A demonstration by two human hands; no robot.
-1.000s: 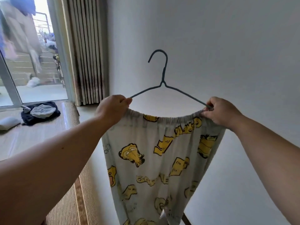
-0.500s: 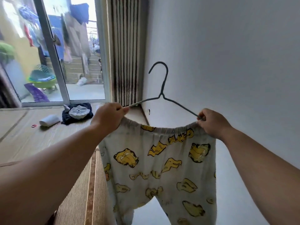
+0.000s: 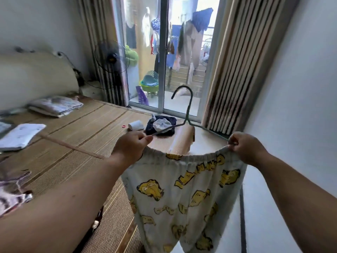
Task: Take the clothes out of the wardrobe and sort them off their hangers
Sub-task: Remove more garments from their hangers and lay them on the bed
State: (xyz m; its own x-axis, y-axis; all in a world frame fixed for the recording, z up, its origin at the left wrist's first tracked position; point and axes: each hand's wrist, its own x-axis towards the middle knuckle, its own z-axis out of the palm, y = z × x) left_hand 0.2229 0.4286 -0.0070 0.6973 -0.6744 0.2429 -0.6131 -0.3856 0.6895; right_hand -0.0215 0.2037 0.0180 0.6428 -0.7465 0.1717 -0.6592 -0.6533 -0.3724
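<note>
White trousers with yellow cartoon prints [image 3: 182, 194] hang by their elastic waistband from a thin dark wire hanger [image 3: 187, 114]. My left hand [image 3: 131, 145] pinches the waistband and the hanger's left end. My right hand [image 3: 244, 148] pinches the waistband and the hanger's right end. The trousers hang in the air over the bed's edge, legs dropping out of view below. The hanger's hook points up, free of any rail.
A bed with a woven mat [image 3: 73, 143] fills the left. On it lie a dark clothes pile [image 3: 161, 125], a white roll [image 3: 136, 125], folded cloths [image 3: 20, 136] and a pillow [image 3: 54, 105]. A fan [image 3: 111, 59], striped curtains [image 3: 235, 70] and a glass door [image 3: 164, 57] stand behind; white wall on the right.
My view has swung left from the white wall to the bed and glass door. Both hands keep the same hold on the waistband and hanger, which moved with me.
</note>
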